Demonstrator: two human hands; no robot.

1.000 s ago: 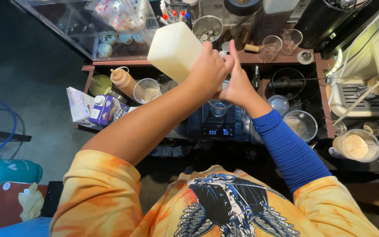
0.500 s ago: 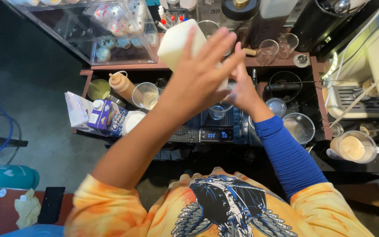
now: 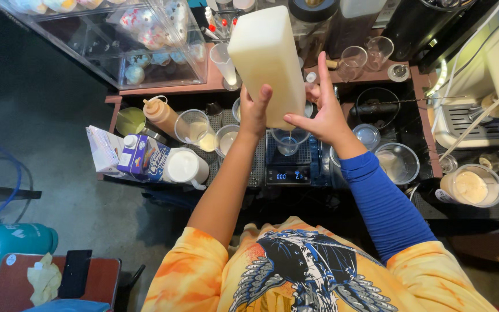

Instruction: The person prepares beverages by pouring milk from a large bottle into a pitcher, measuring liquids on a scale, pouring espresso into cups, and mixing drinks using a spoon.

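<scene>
Both hands (image 3: 290, 112) around upended cream bottle (image 3: 267, 58) over glass (image 3: 288, 141)

The bottle's (image 3: 265, 60) spout is hidden between the fingers (image 3: 264, 98) of the left hand (image 3: 254, 114) and the right hand (image 3: 324, 118). Below them, the scale (image 3: 289, 173) readout is too small to tell.

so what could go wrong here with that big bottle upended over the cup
1. The pale squeeze bottle is far wider than the clear cup on the scale, so it hides the cup; overfilling seems possible.
2. Both hands, left hand and right hand, grip only its lower end; it could tip.
3. Glasses crowd close by, so a slip might knock them.
</scene>
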